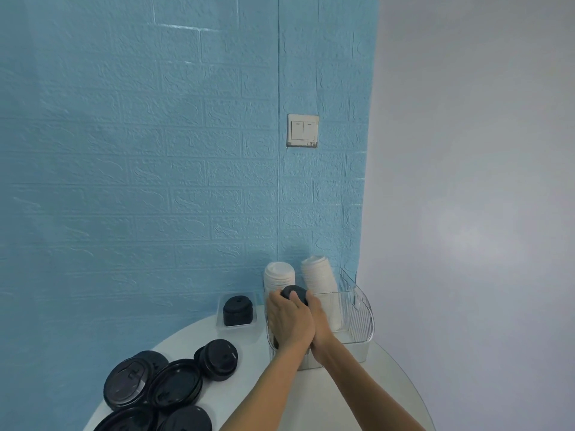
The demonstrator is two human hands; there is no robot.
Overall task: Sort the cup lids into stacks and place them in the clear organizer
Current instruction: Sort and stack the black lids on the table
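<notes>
My left hand [287,318] and my right hand [319,318] together grip a stack of black lids [295,293] inside the clear organizer [361,312]. Two tall stacks of white lids [279,276] [319,275] stand at the organizer's back. Most of the black stack is hidden by my hands. Loose black lids [174,382] of differing sizes lie at the table's left front, and a short black stack [220,359] sits nearer the middle.
A small clear tray [221,318] holding another stack of black lids [238,310] stands left of the organizer against the blue brick-pattern wall. The round white table [379,396] has its edge close on the right. A light switch [302,130] is on the wall.
</notes>
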